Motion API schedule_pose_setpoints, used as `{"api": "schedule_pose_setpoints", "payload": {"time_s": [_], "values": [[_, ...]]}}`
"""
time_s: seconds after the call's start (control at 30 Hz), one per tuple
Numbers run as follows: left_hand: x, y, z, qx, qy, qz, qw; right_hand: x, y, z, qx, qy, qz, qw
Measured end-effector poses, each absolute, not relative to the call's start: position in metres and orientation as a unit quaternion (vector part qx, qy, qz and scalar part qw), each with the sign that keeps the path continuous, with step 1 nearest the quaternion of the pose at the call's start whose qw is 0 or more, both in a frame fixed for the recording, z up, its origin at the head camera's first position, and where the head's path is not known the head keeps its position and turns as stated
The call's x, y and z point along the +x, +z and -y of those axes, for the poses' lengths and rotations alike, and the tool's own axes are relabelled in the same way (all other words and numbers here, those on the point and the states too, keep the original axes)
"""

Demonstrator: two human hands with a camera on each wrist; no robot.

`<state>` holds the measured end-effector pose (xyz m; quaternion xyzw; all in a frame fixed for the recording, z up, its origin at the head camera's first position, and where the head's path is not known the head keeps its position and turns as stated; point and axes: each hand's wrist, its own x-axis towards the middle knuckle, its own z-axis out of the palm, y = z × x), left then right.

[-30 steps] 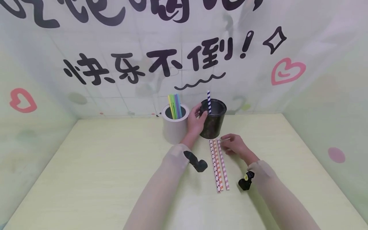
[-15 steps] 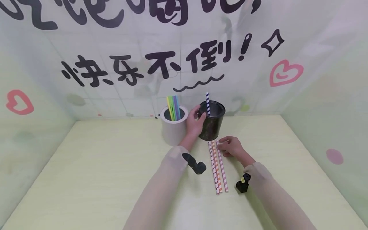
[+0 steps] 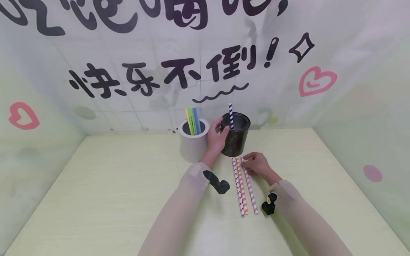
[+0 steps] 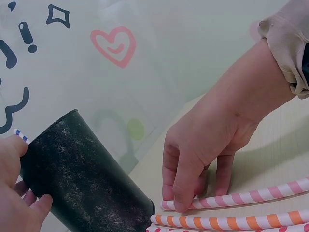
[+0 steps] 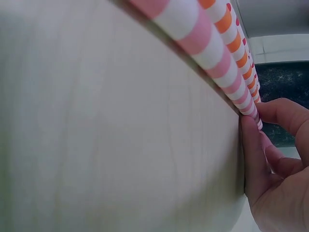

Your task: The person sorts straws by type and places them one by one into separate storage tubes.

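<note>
My left hand (image 3: 217, 138) holds the left side of a black tapered cup (image 3: 237, 142), thumb and fingers around it near the rim. One navy-and-white striped paper straw (image 3: 231, 116) stands in that cup. On the table before it, my right hand (image 3: 257, 163) pinches the far end of a pink-and-white striped paper straw (image 3: 251, 193); the right wrist view shows thumb and finger (image 5: 277, 113) on either side of it. Beside it lie an orange-and-white striped straw (image 3: 242, 192) and a white straw with dark red dots (image 3: 237, 188), nearly parallel.
A pale grey cup (image 3: 193, 147) holding several coloured straws (image 3: 193, 121) stands left of the black cup, by my left wrist. Behind both rises a printed white backdrop (image 3: 128, 117) with side walls. The pale wooden table (image 3: 112, 199) runs up to it.
My right fingers have closed on the far end of the pink striped straw, whose near end has swung slightly right. The left hand stays at the black cup. The view has shifted slightly.
</note>
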<state>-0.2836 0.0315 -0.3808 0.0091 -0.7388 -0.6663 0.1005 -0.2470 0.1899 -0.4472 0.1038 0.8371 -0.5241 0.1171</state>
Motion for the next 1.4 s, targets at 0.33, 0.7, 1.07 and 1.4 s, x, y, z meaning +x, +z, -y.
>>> {"api": "schedule_pose_setpoints", "payload": {"time_s": [0.33, 0.7, 1.07, 1.4], "values": [[-0.281, -0.38, -0.032, 0.014, -0.669, 0.738, 0.091, -0.246, -0.45, -0.192, 0.116, -0.542, -0.827, 0.099], [-0.279, -0.381, -0.034, 0.016, -0.671, 0.736, 0.092, -0.245, -0.445, -0.203, 0.126, -0.595, -0.786, 0.109], [-0.277, -0.381, -0.035, 0.016, -0.674, 0.732, 0.102, -0.25, -0.409, -0.221, 0.068, -0.662, -0.743, 0.065], [-0.276, -0.378, -0.035, 0.019, -0.671, 0.734, 0.1, -0.27, -0.357, -0.22, -0.002, -0.661, -0.75, -0.002]]}}
